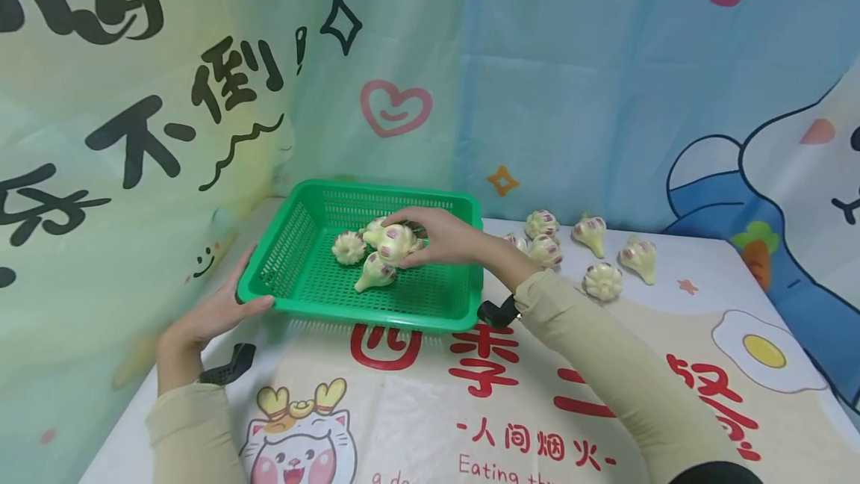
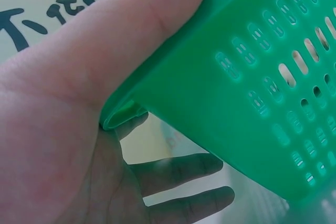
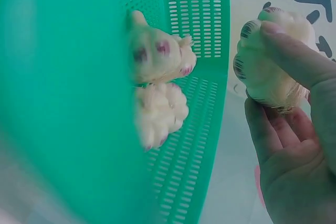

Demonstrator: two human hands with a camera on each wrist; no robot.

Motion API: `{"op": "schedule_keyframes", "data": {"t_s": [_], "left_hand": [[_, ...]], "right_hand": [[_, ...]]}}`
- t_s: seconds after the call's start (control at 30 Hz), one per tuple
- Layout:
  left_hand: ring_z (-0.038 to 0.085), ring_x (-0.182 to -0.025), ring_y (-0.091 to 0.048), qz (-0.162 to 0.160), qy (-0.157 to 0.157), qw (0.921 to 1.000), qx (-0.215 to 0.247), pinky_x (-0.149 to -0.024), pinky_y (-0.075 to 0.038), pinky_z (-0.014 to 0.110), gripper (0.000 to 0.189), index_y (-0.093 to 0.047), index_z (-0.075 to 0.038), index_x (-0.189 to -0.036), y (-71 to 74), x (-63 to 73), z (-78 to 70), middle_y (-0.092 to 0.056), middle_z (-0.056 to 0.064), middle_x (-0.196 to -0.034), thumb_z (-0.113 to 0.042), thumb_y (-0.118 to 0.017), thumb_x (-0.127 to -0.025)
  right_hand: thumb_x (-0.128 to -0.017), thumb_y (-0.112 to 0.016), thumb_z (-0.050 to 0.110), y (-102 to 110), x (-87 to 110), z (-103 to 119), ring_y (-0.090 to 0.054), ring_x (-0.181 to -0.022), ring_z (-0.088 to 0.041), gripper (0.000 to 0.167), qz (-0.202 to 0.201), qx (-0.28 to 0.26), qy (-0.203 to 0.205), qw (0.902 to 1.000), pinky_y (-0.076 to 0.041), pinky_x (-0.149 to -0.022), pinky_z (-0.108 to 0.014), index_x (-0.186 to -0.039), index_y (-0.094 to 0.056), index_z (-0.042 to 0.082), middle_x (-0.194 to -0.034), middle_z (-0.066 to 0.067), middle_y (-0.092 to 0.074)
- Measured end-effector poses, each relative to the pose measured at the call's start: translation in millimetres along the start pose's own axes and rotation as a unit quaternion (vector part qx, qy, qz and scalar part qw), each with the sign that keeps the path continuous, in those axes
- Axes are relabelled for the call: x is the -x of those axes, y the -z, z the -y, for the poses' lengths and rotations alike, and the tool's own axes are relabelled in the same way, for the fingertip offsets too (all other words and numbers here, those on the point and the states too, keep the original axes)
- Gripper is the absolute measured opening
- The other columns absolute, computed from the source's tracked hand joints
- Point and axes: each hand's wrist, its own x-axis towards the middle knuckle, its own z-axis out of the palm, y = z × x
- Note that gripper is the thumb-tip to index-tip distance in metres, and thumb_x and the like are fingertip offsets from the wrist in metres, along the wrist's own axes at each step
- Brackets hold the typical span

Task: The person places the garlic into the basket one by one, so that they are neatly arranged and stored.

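Note:
A green plastic basket [image 1: 309,310] with slotted walls stands on the table. My left hand [image 1: 215,312] holds its left corner; in the left wrist view the thumb [image 2: 142,19] lies over the rim and the other fingers stretch out below it. Between the thumb and fingers of my right hand [image 1: 446,237] is a whitish garlic bulb [image 1: 398,243] with purple streaks, over the basket's inside in the head view. Other bulbs lie in the basket, among them a rounded garlic bulb [image 1: 349,248] and a garlic bulb with a stem [image 1: 375,273].
Right of the basket, several more garlic bulbs lie on the table, including one near the backdrop [image 1: 590,234] and one nearer me [image 1: 602,281]. A printed cloth [image 1: 416,409] covers the table. Printed curtains [image 1: 558,95] rise behind and at the left.

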Motion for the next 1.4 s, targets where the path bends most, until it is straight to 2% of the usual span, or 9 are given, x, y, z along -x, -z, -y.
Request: {"op": "schedule_keyframes", "data": {"t_s": [0.27, 0.57, 0.8, 0.93, 1.2, 1.4], "left_hand": [[0.041, -0.134, -0.016, -0.004, -0.006, 1.0000, 0.000, -0.104, -0.016, 0.067, 0.097, 0.015, -0.037, -0.150, 1.0, 0.5, -0.7, -0.004, 0.023, -0.155, -0.027, -0.062, -0.090], [0.038, -0.133, -0.018, -0.002, -0.015, 0.9999, 0.007, -0.105, -0.018, 0.065, 0.099, 0.014, -0.034, -0.151, 1.1, -4.5, -0.3, -0.007, 0.021, -0.154, -0.025, -0.063, -0.090], [0.039, -0.134, -0.017, -0.006, 0.013, 0.9999, -0.008, -0.105, -0.018, 0.066, 0.099, 0.015, -0.040, -0.149, 2.6, -3.9, 0.3, -0.003, 0.020, -0.156, -0.029, -0.063, -0.089], [0.039, -0.133, -0.018, -0.005, 0.022, 0.9997, -0.007, -0.104, -0.020, 0.065, 0.099, 0.015, -0.037, -0.150, 3.5, -1.7, 1.5, -0.002, 0.019, -0.156, -0.028, -0.063, -0.090], [0.037, -0.130, -0.021, -0.004, 0.017, 0.9998, -0.002, -0.104, -0.023, 0.063, 0.098, 0.015, -0.037, -0.150, 3.6, -1.0, 3.1, -0.005, 0.019, -0.154, -0.026, -0.062, -0.090], [0.036, -0.128, -0.022, -0.003, 0.013, 0.9999, 0.003, -0.104, -0.023, 0.061, 0.098, 0.014, -0.035, -0.151, 2.9, -2.4, 0.8, -0.010, 0.019, -0.151, -0.027, -0.062, -0.090]], "right_hand": [[-0.082, -0.075, 0.019, -3.7, -31.6, 8.3, -0.054, -0.117, -0.012, 0.057, 0.024, -0.028, 0.002, 0.9993, -0.045, -0.098, -0.028, -0.133, -0.051, 0.019, -0.129, 0.003, -0.057], [-0.082, -0.074, 0.014, -11.2, -57.8, 14.4, -0.052, -0.123, -0.022, 0.059, 0.049, -0.068, 0.005, 0.9964, -0.045, -0.098, -0.027, -0.135, -0.050, 0.012, -0.134, -0.003, -0.049], [-0.081, -0.075, 0.018, -25.6, -77.3, 4.0, -0.051, -0.124, -0.028, 0.058, 0.029, -0.062, 0.001, 0.9976, -0.045, -0.098, -0.028, -0.134, -0.052, 0.014, -0.133, -0.008, -0.044], [-0.080, -0.076, 0.018, -35.1, -86.1, 0.1, -0.055, -0.119, -0.027, 0.059, 0.019, -0.073, 0.006, 0.9971, -0.047, -0.095, -0.028, -0.134, -0.052, 0.013, -0.132, -0.008, -0.047], [-0.081, -0.076, 0.016, -46.4, -97.1, -0.4, -0.056, -0.116, -0.020, 0.060, 0.011, -0.099, 0.009, 0.9950, -0.048, -0.092, -0.023, -0.135, -0.050, 0.014, -0.133, -0.004, -0.051], [-0.080, -0.076, 0.017, -52.3, -97.9, -2.6, -0.055, -0.115, -0.017, 0.061, 0.001, -0.105, 0.004, 0.9944, -0.048, -0.091, -0.022, -0.136, -0.050, 0.015, -0.132, -0.002, -0.052]]}}
